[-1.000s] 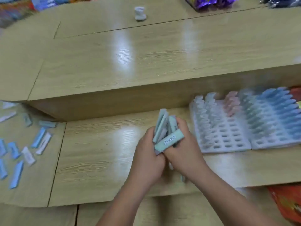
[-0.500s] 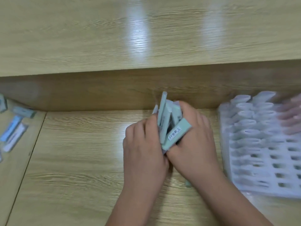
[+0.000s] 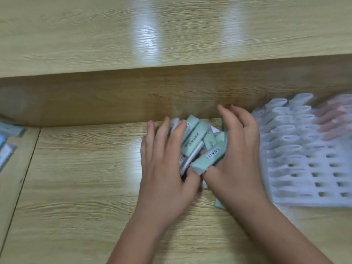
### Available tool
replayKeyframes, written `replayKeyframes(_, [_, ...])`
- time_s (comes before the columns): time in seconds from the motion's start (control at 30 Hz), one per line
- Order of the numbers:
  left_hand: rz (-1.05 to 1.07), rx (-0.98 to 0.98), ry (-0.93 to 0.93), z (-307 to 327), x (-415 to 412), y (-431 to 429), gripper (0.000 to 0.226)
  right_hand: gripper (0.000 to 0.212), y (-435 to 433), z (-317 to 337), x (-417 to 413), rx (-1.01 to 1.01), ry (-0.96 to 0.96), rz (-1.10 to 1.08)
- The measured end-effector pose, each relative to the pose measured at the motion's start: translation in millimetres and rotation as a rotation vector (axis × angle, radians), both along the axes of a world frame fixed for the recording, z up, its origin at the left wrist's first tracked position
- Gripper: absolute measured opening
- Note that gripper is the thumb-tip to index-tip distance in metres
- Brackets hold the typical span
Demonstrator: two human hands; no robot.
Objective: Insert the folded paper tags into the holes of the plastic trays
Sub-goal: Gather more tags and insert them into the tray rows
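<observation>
A loose bundle of pale green folded paper tags [image 3: 202, 145] lies low over the wooden desk, cupped between both hands. My left hand [image 3: 165, 164] presses its left side with fingers spread. My right hand [image 3: 236, 149] curves around its right side, fingers extended. One tag with a barcode sticks out at the front. A white plastic tray [image 3: 312, 180] lies just right of my right hand. Its far rows hold white and pink tags, and its near rows show bare holes.
A raised wooden shelf [image 3: 171, 96] runs across just behind the hands. Loose blue and white tags [image 3: 7, 149] lie on the desk at the far left edge. One green tag [image 3: 219, 203] pokes out under my right wrist.
The hands have lowered the bundle toward the desk and the fingers have spread wider. The view has moved closer and tilted down, with the tray now nearer my right hand.
</observation>
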State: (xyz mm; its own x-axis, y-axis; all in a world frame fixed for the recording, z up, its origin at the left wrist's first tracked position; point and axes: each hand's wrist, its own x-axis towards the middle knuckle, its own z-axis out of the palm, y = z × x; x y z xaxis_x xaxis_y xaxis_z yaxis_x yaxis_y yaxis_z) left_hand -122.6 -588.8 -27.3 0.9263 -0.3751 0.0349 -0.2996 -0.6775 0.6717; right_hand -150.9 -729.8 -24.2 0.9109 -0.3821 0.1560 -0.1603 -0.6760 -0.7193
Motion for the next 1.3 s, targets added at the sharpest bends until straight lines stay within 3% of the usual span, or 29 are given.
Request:
replayKeyframes(0.27, [-0.142,-0.09,0.114,7,5,19,0.088,0.075,-11,33,9,-0.35,0.341,0.209])
replayKeyframes(0.47, [-0.134,-0.122,0.128,10,4,37,0.082,0.09,-14,44,11,-0.497,0.394,0.3])
replayKeyframes(0.57, [-0.047,-0.085,0.103,9,-1,50,0.078,0.084,-17,44,6,-0.501,0.361,0.386])
replayKeyframes(0.7, [0.232,0.114,-0.016,12,-8,59,0.079,0.056,-17,44,3,-0.51,0.303,0.471])
replayKeyframes(0.8, [0.265,0.212,-0.012,17,-10,55,0.074,0.039,-16,43,6,-0.576,0.254,0.522])
replayKeyframes(0.9, [0.295,0.175,0.019,19,-9,52,0.051,0.032,-16,43,9,-0.624,0.185,0.538])
replayKeyframes(1.0, [0.389,0.05,0.146,20,-5,51,0.056,0.016,-14,41,9,-0.674,0.056,0.518])
replayKeyframes(1.1, [0.477,-0.053,0.22,24,4,45,0.052,0.014,-10,42,6,-0.578,-0.071,0.439])
replayKeyframes(1.2, [0.546,-0.146,0.232,28,7,44,0.047,0.021,-7,51,0,-0.263,-0.093,0.344])
replayKeyframes(1.3, [0.592,-0.224,0.258,32,4,48,0.05,0.014,-12,63,-8,-0.038,-0.092,0.236])
